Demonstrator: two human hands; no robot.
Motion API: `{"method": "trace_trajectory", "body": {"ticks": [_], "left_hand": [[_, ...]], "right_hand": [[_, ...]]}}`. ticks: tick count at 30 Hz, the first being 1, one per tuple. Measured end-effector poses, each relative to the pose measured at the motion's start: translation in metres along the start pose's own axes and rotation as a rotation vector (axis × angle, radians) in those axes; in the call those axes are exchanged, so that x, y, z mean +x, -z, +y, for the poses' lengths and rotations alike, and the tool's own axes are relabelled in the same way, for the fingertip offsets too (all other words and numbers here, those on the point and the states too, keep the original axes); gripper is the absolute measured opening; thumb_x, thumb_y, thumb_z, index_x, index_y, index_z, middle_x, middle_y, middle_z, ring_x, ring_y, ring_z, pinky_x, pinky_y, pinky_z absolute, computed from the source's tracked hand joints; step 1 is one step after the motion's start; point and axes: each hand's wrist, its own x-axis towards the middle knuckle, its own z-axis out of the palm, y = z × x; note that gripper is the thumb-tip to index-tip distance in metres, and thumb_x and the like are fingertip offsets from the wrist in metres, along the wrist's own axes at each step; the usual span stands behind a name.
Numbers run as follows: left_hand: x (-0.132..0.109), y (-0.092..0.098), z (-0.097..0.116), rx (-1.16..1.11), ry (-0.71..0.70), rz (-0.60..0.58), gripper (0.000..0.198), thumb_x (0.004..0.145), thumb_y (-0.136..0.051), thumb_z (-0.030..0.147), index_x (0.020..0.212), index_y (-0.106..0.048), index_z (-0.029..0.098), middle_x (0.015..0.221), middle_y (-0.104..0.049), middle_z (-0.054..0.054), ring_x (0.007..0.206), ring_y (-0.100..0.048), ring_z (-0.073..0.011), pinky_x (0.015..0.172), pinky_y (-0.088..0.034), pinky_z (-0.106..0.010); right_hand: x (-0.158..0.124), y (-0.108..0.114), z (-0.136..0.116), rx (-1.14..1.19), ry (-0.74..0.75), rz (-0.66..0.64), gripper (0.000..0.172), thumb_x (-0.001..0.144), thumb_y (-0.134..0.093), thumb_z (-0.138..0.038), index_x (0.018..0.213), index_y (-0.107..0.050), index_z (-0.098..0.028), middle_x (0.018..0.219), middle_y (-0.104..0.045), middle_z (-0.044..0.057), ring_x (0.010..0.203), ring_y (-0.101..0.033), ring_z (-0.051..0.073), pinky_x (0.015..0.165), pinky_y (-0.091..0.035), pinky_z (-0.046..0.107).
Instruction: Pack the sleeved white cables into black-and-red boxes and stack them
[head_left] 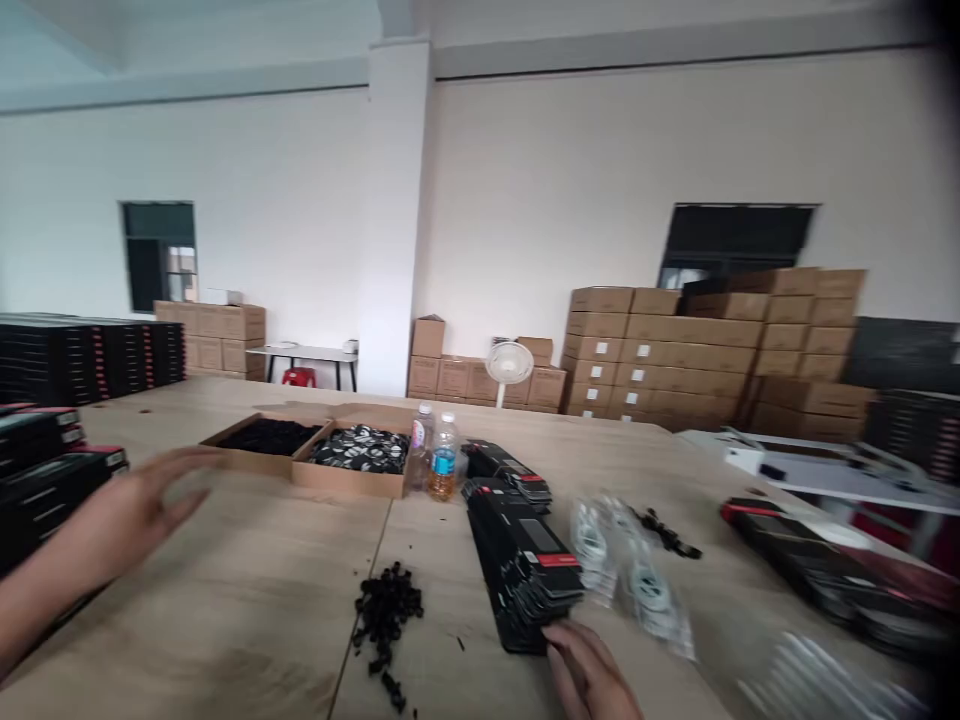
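My left hand is raised over the left of the table, fingers spread and nothing in them, a little blurred. On the near right, my right hand has bent fingers at the near corner of a stack of flat black cartons with red bands. Its fingertips seem to pinch the lowest carton's edge; the exact grip is partly hidden. Left of that stack lies a loose pile of small black parts. Bags of coiled white cables lie to its right.
Behind are open boxes of black pieces and black-and-white pieces, beside two bottles. Black boxes are stacked at left. More flat black packages lie right. Brown cartons and a fan stand beyond the table.
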Motion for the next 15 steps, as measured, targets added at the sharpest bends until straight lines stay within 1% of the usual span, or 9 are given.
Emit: {"method": "trace_trajectory", "body": {"ticks": [1,2,4,5,7,9,11,13,15], "left_hand": [[-0.001,-0.023,0.031,-0.133,-0.008,-0.055,0.05,0.084,-0.051,0.06,0.117,-0.064,0.025,0.126,-0.068,-0.003,0.113,-0.063,-0.0252,0.101,-0.047,-0.038],[-0.003,-0.046,0.065,-0.278,-0.027,-0.147,0.044,0.085,-0.053,0.056,0.114,-0.067,0.026,0.123,-0.069,-0.003,0.105,-0.066,-0.0236,0.091,-0.051,-0.033],[-0.008,-0.09,0.135,-0.547,-0.036,-0.298,0.035,0.087,-0.053,0.048,0.109,-0.07,0.025,0.116,-0.071,-0.004,0.087,-0.067,-0.0195,0.075,-0.052,-0.027],[-0.011,-0.112,0.167,-0.684,-0.036,-0.349,0.032,0.087,-0.055,0.046,0.102,-0.072,0.023,0.107,-0.072,-0.005,0.084,-0.066,-0.0188,0.073,-0.05,-0.026],[-0.018,-0.15,0.217,-0.968,0.07,-0.41,0.032,0.082,-0.061,0.049,0.086,-0.073,0.019,0.087,-0.072,-0.004,0.076,-0.063,-0.0178,0.074,-0.047,-0.026],[-0.027,-0.181,0.247,-1.042,0.129,-0.45,0.048,0.084,-0.054,0.059,0.067,-0.069,0.017,0.064,-0.065,-0.003,0.061,-0.058,-0.0162,0.061,-0.044,-0.026],[-0.038,-0.202,0.261,-1.103,0.214,-0.484,0.063,0.086,-0.042,0.068,0.065,-0.067,0.014,0.053,-0.058,-0.002,0.047,-0.051,-0.0138,0.05,-0.038,-0.026],[-0.048,-0.212,0.266,-1.263,0.354,-0.544,0.069,0.083,-0.041,0.073,0.074,-0.07,0.012,0.058,-0.062,-0.004,0.046,-0.054,-0.0147,0.045,-0.037,-0.025],[-0.052,-0.211,0.267,-1.513,0.49,-0.632,0.067,0.079,-0.052,0.074,0.087,-0.072,0.01,0.072,-0.069,-0.009,0.058,-0.063,-0.0186,0.049,-0.045,-0.026]], "right_hand": [[0.006,0.001,-0.007,-0.06,-0.016,0.052,0.033,0.091,-0.048,-0.044,0.104,-0.07,-0.025,0.111,-0.071,0.011,0.102,-0.069,0.025,0.089,-0.057,0.038],[0.015,0.001,-0.015,-0.117,-0.028,0.085,0.035,0.092,-0.046,-0.044,0.11,-0.068,-0.024,0.119,-0.068,0.012,0.112,-0.064,0.027,0.096,-0.053,0.043],[0.037,-0.001,-0.03,-0.222,-0.081,0.11,0.041,0.092,-0.046,-0.042,0.124,-0.061,-0.022,0.137,-0.057,0.013,0.129,-0.052,0.03,0.106,-0.044,0.051],[0.049,-0.003,-0.035,-0.274,-0.133,0.1,0.046,0.091,-0.048,-0.041,0.131,-0.056,-0.019,0.143,-0.053,0.015,0.133,-0.047,0.032,0.109,-0.039,0.054],[0.068,-0.008,-0.04,-0.347,-0.251,0.029,0.05,0.088,-0.053,-0.037,0.133,-0.054,-0.015,0.138,-0.057,0.019,0.13,-0.05,0.036,0.11,-0.032,0.062],[0.076,-0.012,-0.041,-0.374,-0.245,-0.053,0.042,0.085,-0.056,-0.027,0.125,-0.061,-0.017,0.125,-0.067,0.017,0.119,-0.059,0.037,0.11,-0.027,0.064],[0.072,-0.015,-0.043,-0.372,-0.105,-0.07,0.037,0.081,-0.053,-0.013,0.115,-0.067,-0.021,0.114,-0.072,0.012,0.11,-0.063,0.032,0.11,-0.025,0.06],[0.062,-0.018,-0.053,-0.348,0.071,-0.005,0.046,0.076,-0.048,-0.004,0.113,-0.067,-0.024,0.11,-0.073,0.008,0.105,-0.065,0.028,0.111,-0.023,0.054],[0.053,-0.021,-0.075,-0.294,0.229,0.042,0.053,0.075,-0.047,-0.002,0.119,-0.064,-0.025,0.109,-0.073,0.006,0.102,-0.064,0.025,0.109,-0.025,0.05]]}}
